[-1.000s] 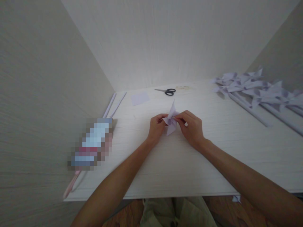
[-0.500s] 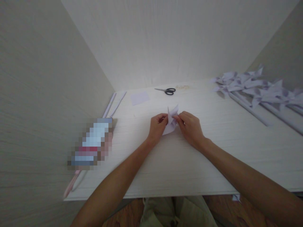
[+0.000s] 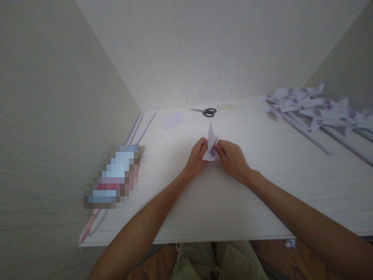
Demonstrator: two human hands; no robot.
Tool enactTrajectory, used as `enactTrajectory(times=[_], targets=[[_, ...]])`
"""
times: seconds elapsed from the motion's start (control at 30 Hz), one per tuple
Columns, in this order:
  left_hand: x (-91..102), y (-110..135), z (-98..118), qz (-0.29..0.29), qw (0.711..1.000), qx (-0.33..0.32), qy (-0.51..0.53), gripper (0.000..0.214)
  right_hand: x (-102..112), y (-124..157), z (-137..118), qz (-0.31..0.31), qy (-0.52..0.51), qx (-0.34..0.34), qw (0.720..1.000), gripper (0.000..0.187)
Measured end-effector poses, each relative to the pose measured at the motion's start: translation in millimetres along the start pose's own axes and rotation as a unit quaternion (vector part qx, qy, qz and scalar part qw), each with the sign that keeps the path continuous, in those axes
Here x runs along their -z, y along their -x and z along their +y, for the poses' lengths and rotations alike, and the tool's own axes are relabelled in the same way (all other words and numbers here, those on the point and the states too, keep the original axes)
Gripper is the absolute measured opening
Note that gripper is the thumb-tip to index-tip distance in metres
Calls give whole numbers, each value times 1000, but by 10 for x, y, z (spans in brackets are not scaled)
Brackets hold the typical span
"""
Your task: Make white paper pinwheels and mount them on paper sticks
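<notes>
Between my two hands, above the middle of the white table, is a pale lilac paper pinwheel (image 3: 211, 140) with one pointed blade sticking up. My left hand (image 3: 198, 154) is closed on its left side. From the right, my right hand (image 3: 231, 155) pinches the paper near its centre with thumb and forefinger. The fingertips partly hide the folds there. Beyond the hands lie black-handled scissors (image 3: 207, 112), and a flat sheet of lilac paper (image 3: 173, 120) is to their left.
Several finished paper pinwheels (image 3: 317, 109) on rolled paper sticks (image 3: 307, 134) are heaped at the right. Paper rolls (image 3: 135, 129) lie along the left wall, near a blurred-out device (image 3: 116, 171) with a pink strap (image 3: 89, 227). Walls enclose the table (image 3: 189, 217) at the back and sides.
The pinwheel has turned and looks narrower, one blade now pointing up. My left hand has rotated slightly and moved a little to the right; my right hand has barely moved.
</notes>
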State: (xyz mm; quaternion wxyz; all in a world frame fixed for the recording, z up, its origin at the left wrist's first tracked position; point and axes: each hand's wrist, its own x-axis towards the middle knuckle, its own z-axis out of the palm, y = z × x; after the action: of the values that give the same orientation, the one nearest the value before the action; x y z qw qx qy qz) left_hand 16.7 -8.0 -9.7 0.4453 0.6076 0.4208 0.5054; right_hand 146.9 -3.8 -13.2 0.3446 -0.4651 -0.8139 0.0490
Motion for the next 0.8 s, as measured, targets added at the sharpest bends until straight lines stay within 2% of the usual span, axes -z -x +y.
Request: enactTrajectory(times=[0.17,0.43,0.8], targets=[[-13,-2,2,-1,1000,-4,-22,19,15,-6,-7,20,-39,18,999,24],[-16,1,-43,-15,999,29,-4,21,37,-10,5,35,-112,38,992,16],[-16,-4,58,26,996,73,42,20,58,-19,-4,110,-144,-23,983,8]])
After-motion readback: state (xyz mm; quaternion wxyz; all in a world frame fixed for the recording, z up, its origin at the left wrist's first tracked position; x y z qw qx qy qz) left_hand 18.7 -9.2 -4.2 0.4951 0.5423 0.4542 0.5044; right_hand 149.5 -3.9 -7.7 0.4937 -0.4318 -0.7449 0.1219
